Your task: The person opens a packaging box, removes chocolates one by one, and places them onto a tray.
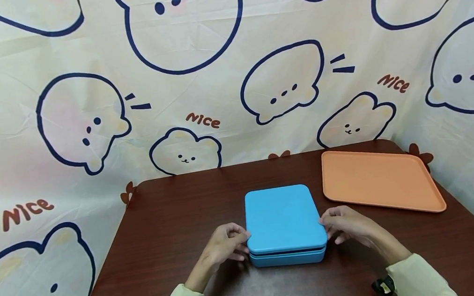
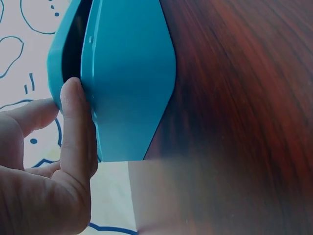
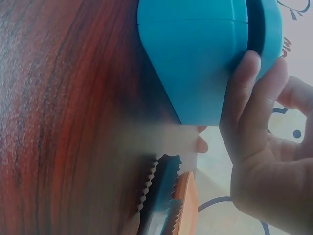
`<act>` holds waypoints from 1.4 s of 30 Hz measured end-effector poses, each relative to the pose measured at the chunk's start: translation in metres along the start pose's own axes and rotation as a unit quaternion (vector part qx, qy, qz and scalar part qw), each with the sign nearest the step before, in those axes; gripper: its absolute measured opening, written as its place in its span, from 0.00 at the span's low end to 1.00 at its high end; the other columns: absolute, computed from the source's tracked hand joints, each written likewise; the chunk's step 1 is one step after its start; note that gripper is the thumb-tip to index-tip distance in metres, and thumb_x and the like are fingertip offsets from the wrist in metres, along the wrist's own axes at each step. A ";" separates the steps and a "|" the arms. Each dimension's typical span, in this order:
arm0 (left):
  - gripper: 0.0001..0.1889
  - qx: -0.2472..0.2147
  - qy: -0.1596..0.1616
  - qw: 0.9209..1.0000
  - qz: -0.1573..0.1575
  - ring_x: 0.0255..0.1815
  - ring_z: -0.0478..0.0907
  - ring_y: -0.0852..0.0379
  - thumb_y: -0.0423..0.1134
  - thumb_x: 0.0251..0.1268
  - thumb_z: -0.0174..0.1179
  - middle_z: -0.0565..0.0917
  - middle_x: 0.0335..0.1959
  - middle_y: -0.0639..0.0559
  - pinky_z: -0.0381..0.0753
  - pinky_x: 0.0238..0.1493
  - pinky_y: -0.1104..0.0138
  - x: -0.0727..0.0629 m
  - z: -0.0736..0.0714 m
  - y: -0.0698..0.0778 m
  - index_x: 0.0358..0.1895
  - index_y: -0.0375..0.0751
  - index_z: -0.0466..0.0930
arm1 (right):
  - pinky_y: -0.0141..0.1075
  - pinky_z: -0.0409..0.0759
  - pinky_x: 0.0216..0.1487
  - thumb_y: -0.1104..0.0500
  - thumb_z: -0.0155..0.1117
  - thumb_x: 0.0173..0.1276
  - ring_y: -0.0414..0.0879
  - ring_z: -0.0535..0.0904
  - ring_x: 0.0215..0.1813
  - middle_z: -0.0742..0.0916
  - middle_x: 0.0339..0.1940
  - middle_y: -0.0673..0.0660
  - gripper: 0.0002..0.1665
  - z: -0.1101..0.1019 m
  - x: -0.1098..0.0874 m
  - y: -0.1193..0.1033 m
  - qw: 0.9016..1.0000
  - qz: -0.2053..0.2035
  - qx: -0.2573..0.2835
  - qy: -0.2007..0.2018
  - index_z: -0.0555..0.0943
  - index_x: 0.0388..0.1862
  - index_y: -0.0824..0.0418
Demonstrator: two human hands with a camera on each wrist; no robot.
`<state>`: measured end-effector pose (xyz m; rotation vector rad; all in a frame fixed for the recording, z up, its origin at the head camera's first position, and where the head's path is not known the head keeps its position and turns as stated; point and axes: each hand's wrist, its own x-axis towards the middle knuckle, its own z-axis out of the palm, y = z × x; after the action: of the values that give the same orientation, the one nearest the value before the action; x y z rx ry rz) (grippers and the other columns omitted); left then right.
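Note:
A light blue square box (image 1: 287,259) sits on the table in front of me. Its matching lid (image 1: 283,217) lies over it, with a dark gap between the two in both wrist views. At the lid's left edge my left hand (image 1: 226,244) pinches it between thumb and fingers, one fingertip reaching into the gap. My right hand (image 1: 347,223) holds the opposite edge the same way, fingertips under the lid (image 3: 272,34) in the right wrist view. The inside of the box is hidden.
An orange tray (image 1: 381,180) lies at the back right of the dark brown wooden table (image 1: 191,208). A curtain (image 1: 215,89) printed with cartoon bears hangs behind the table and along its sides. Black straps (image 1: 383,287) sit on both wrists.

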<state>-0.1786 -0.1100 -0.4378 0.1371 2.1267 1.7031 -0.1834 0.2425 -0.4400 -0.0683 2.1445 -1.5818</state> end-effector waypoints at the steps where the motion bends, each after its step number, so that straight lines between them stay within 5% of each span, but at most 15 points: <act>1: 0.14 0.000 0.004 1.000 0.006 0.32 0.85 0.52 0.40 0.70 0.62 0.85 0.36 0.45 0.88 0.30 0.60 0.000 0.000 0.000 0.48 0.30 0.76 | 0.34 0.84 0.29 0.51 0.59 0.75 0.47 0.82 0.36 0.83 0.32 0.55 0.18 0.000 0.000 -0.001 1.000 -0.003 0.000 0.002 0.78 0.46 0.67; 13: 0.23 0.002 0.037 0.998 0.046 0.37 0.82 0.53 0.37 0.68 0.65 0.82 0.45 0.40 0.88 0.31 0.57 -0.002 0.003 0.002 0.61 0.31 0.70 | 0.35 0.81 0.27 0.54 0.65 0.71 0.49 0.81 0.40 0.85 0.41 0.56 0.24 -0.001 -0.001 -0.004 0.999 -0.020 -0.001 0.044 0.74 0.55 0.70; 19: 0.28 0.019 0.032 0.997 0.063 0.32 0.82 0.48 0.36 0.67 0.65 0.79 0.56 0.36 0.86 0.28 0.60 0.001 0.002 0.003 0.67 0.36 0.66 | 0.37 0.79 0.28 0.54 0.68 0.69 0.55 0.77 0.42 0.82 0.58 0.63 0.27 -0.001 0.001 -0.005 0.996 -0.038 -0.023 0.077 0.72 0.61 0.65; 29: 0.35 0.056 0.009 0.993 0.102 0.27 0.78 0.39 0.34 0.67 0.63 0.75 0.62 0.37 0.75 0.20 0.65 0.002 0.000 0.003 0.75 0.44 0.60 | 0.37 0.78 0.28 0.59 0.62 0.72 0.58 0.78 0.42 0.67 0.74 0.67 0.35 -0.004 0.001 -0.004 0.994 -0.101 -0.031 0.028 0.62 0.75 0.56; 35: 0.38 0.070 -0.011 0.993 0.099 0.19 0.69 0.53 0.34 0.67 0.63 0.71 0.65 0.40 0.68 0.17 0.69 0.000 -0.001 0.006 0.78 0.50 0.58 | 0.34 0.77 0.29 0.61 0.60 0.74 0.61 0.77 0.37 0.66 0.72 0.65 0.38 -0.004 0.001 -0.002 0.991 -0.134 -0.023 -0.006 0.58 0.79 0.56; 42: 0.39 0.077 -0.029 0.990 0.113 0.19 0.68 0.56 0.33 0.67 0.63 0.67 0.67 0.42 0.72 0.24 0.69 -0.004 -0.004 0.009 0.79 0.51 0.56 | 0.33 0.76 0.28 0.61 0.61 0.73 0.55 0.75 0.34 0.73 0.54 0.67 0.39 -0.002 0.000 -0.006 0.990 -0.137 -0.022 -0.005 0.59 0.79 0.53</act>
<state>-0.1784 -0.1122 -0.4274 0.4828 2.2685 1.6290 -0.1860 0.2425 -0.4345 -0.3990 2.2381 -1.6757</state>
